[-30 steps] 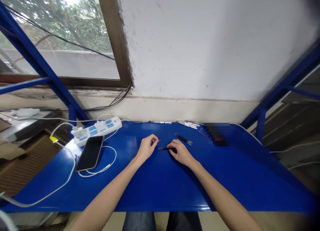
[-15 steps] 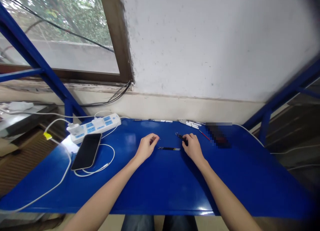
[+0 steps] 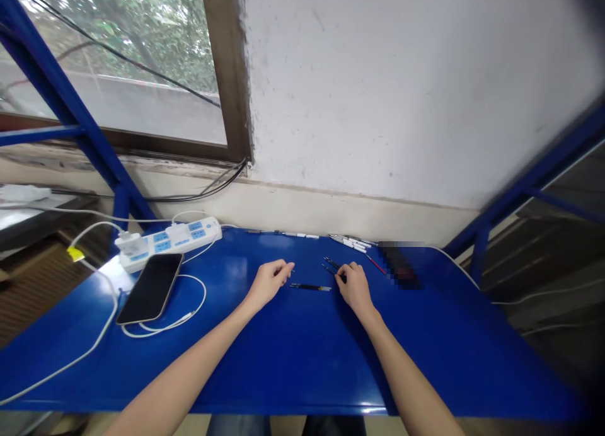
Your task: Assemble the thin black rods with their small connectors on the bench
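Note:
My right hand point(image 3: 353, 287) is closed around dark, thin pen refills point(image 3: 331, 263), whose tips stick out to the left, slightly apart. Just left of it, black pen refills with clear ends point(image 3: 311, 287) lie flat on the blue table point(image 3: 283, 354). Thumb and fingers of my left hand point(image 3: 270, 281) are pinched together beyond the left end of those refills. A tiny tip seems to show at its fingertips, too small to name.
White pen parts point(image 3: 352, 242) and a red refill point(image 3: 377, 264) lie near the wall, beside a dark pixelated object point(image 3: 401, 266). On the left are a phone point(image 3: 150, 289), a white cable point(image 3: 196, 310) and a power strip point(image 3: 161, 243).
The refills in my right hand have fanned apart at their tips. The whole view has shifted a little. My left hand keeps its pinch, and the refills on the table stay between the hands.

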A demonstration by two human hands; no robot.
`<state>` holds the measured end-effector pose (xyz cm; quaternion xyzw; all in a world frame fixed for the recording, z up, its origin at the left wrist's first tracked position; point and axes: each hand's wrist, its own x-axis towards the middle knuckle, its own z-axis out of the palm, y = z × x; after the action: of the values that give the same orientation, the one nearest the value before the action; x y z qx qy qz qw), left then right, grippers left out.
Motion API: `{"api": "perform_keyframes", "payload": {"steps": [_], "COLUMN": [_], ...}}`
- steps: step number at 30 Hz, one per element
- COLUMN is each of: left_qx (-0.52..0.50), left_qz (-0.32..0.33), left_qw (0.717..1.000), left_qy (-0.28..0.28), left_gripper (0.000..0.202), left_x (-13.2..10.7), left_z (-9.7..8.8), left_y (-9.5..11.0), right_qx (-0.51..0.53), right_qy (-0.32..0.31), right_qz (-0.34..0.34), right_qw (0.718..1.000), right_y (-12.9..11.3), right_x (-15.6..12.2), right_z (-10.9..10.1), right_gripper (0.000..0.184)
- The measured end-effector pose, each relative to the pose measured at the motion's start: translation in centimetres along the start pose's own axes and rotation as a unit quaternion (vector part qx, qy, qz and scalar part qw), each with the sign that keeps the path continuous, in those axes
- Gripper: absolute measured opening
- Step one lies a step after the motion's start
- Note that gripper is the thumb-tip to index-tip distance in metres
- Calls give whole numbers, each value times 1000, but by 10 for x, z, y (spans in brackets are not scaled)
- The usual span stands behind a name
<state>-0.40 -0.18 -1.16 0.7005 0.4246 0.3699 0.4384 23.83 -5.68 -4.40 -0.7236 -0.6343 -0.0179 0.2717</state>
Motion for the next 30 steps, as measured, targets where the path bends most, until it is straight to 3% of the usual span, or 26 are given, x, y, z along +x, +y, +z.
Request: {"api": "perform_keyframes", "payload": {"steps": [4, 6, 11, 16, 19, 24, 30], "left_qx": [-79, -111, -224, -297, -321, -321, -286], "left_qz": [-12, -16, -47, -72, -75, -74, -69], "left_qw": [996, 993, 973, 952, 944, 944, 956], "left_qy": [-25, -26, -20, -19, -17, -14, -7], "left_gripper": [35, 33, 33, 35, 35, 36, 33], "left_x": [3, 4, 2, 1, 1, 1, -1], "left_z": [1, 1, 0, 0, 1, 2, 2], "left_y": [-5, -4, 5, 7, 6, 9, 10], "right_qx": [125, 250, 501, 651, 697, 722, 723], "right_qy": [-23, -65, -134, -155, -162, -153, -128], "right_qz": [13, 41, 118, 165, 179, 199, 203], "right_qw": [992, 965, 846, 724, 675, 645, 648], "right_y": [-4, -9, -29, -38, -35, -33, -41], "right_x": [3, 5, 6, 3, 2, 2, 2], "right_z": [-7, -13, -26, -31, -27, -20, -22], "right_gripper": [12, 16, 29, 34, 32, 29, 28]}}
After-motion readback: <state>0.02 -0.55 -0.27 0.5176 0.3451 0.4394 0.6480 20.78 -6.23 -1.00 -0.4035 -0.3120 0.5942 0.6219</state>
